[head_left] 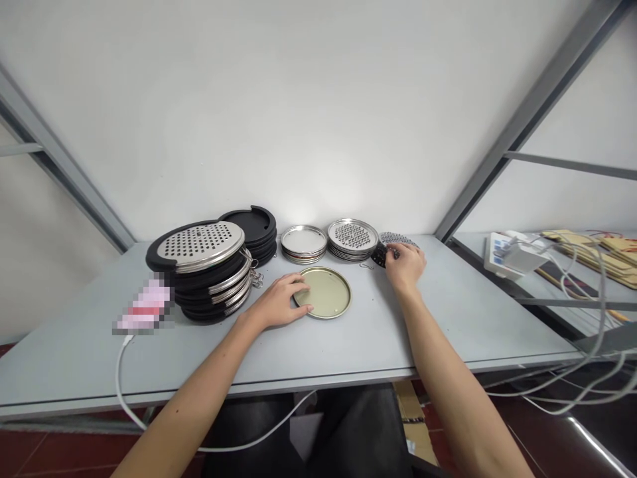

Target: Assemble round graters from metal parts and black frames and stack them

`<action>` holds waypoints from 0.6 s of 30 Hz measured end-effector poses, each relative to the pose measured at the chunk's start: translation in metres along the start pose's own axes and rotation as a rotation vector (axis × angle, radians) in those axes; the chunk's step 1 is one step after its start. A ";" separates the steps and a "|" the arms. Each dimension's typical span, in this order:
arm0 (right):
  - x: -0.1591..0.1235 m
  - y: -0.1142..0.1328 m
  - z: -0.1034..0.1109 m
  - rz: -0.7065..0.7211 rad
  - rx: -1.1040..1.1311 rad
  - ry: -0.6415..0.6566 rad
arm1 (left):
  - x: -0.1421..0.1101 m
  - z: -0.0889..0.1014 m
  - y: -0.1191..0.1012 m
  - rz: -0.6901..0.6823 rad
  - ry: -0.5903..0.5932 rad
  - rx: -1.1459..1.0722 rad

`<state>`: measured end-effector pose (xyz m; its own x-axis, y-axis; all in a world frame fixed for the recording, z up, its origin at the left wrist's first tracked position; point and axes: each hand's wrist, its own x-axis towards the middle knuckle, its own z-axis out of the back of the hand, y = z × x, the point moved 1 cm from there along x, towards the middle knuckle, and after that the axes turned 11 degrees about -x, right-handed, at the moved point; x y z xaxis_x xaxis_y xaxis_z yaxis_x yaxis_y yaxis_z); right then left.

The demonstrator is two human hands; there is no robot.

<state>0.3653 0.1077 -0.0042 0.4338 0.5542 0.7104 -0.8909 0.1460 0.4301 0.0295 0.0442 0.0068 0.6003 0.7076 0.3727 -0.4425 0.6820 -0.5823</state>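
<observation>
My left hand (283,300) rests on the grey table (348,345), its fingers curled over the left rim of a gold-coloured round metal lid (328,292). My right hand (405,265) reaches further back and grips a black-rimmed perforated grater disc (393,240) lying at the right end of a row. Left of that disc stand a stack of perforated steel discs (352,238) and a stack of plain metal lids (303,243).
A tall pile of assembled black-and-steel grater lids (204,265) stands at the left, with black rubber rings (251,229) behind it. A blurred pink object (146,307) with a white cable (124,385) lies near the left. A power strip (512,255) and cables sit on the right bench.
</observation>
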 end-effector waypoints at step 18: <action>0.010 0.012 0.020 0.023 0.262 -0.327 | 0.000 0.001 -0.002 -0.008 0.001 -0.007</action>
<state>0.3616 0.0986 0.0196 0.4717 0.2596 0.8427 -0.8547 -0.1004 0.5094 0.0295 0.0431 0.0086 0.6049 0.7016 0.3766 -0.4327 0.6867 -0.5841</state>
